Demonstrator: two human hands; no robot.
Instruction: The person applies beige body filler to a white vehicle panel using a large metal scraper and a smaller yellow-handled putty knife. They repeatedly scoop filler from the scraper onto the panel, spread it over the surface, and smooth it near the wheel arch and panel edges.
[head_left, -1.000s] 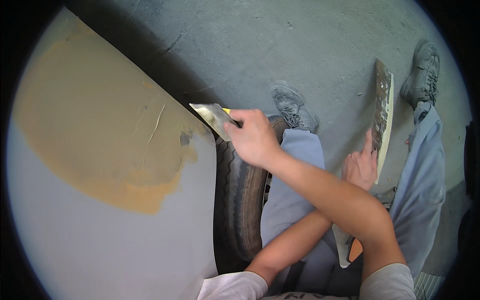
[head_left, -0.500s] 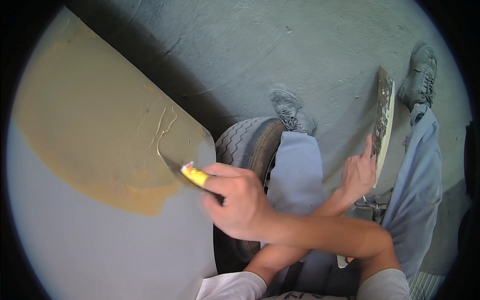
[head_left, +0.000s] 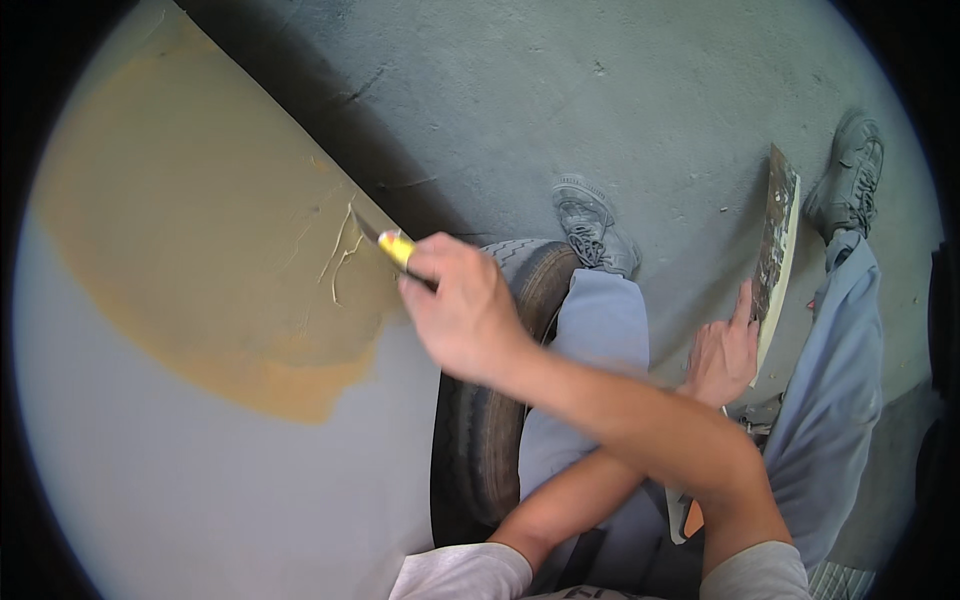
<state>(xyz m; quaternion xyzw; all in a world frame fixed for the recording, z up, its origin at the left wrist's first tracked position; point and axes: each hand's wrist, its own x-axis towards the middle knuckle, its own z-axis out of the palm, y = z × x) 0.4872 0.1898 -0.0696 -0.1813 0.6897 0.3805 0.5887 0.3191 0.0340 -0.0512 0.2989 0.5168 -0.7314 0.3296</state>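
Observation:
My forearms cross, the right over the left. My right hand [head_left: 460, 300] is closed round the handle of a putty knife [head_left: 397, 246] with a yellow label. Its blade meets the tan-brown filler patch [head_left: 220, 200] on a grey vehicle panel [head_left: 200, 480], close to the panel's edge. Thin raised ridges of cream putty [head_left: 340, 265] lie beside the blade. Off to the right, my left hand [head_left: 722, 360] grips a wide, stained putty board [head_left: 774, 240], held edge-up with cream putty along one side. Its index finger lies along the board's back.
A tyre [head_left: 490, 440] stands under the panel's edge, next to my bent leg. My shoes [head_left: 595, 230] rest on the grey concrete floor [head_left: 640, 110]. Between my legs an orange-and-white object [head_left: 688, 515] is partly covered by my arm.
My right hand has moved the putty knife up along the panel toward its far edge. The putty ridges differ in shape. My left hand still holds the board in nearly the same place.

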